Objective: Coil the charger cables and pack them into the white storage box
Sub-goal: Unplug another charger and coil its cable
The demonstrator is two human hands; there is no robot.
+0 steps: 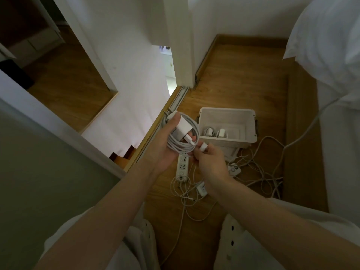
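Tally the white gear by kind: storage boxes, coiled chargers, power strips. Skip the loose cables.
Storage box: 1
Coiled chargers: 3, two in the box, one in the left hand
Power strips: 3
Total: 7

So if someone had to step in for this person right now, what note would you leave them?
Left hand: holds a coiled cable with its charger plug.
Right hand: pinches a small white end piece beside the coil.
White storage box: open on the floor.
Done: two coiled chargers already lie inside.
Left: place this coil in the box, then coil the loose cables tangled on the floor.
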